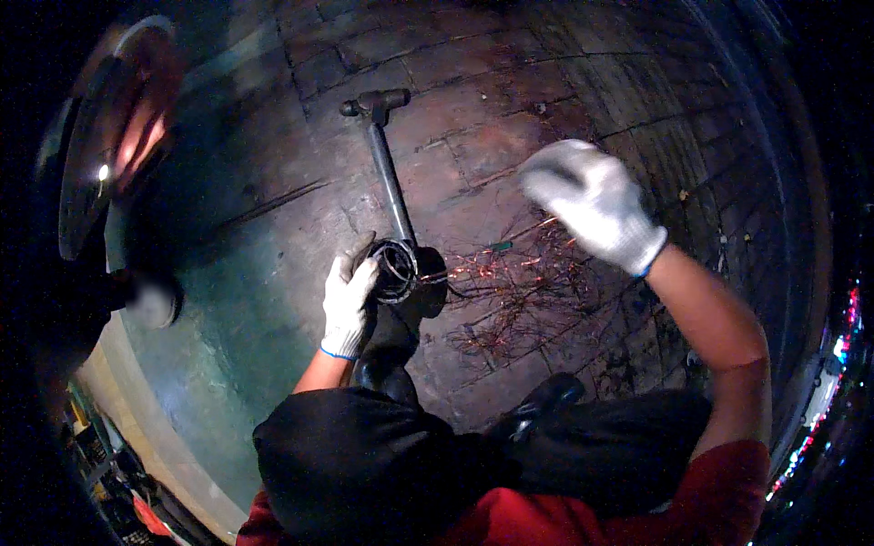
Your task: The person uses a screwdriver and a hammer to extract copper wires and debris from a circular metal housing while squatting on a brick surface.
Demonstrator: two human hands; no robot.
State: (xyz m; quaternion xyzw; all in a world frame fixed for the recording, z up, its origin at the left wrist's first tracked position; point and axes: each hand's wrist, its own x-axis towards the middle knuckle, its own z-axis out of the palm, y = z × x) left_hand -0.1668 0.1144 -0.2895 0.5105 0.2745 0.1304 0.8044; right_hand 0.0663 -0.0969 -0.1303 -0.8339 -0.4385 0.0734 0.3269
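Note:
My left hand, in a white knit glove, is closed round the left side of a dark ring-shaped metal part. This part has a hollow middle and a lighter rim, and thin coppery strands show at its right side. My right hand, gloved the same way, is raised over the floor at the right; its fingers are smeared by motion, so whether they hold anything is unclear. Below it a tangle of copper wire is spread out. A hammer lies beyond the ring, its handle end close to the ring's top edge.
Worn, dark tiles or bricks make up the floor. A small green scrap sits among the wires. My dark shoe is near the front. At the left stands a large dark rounded object with a reddish shine. Colourful clutter lies lower left.

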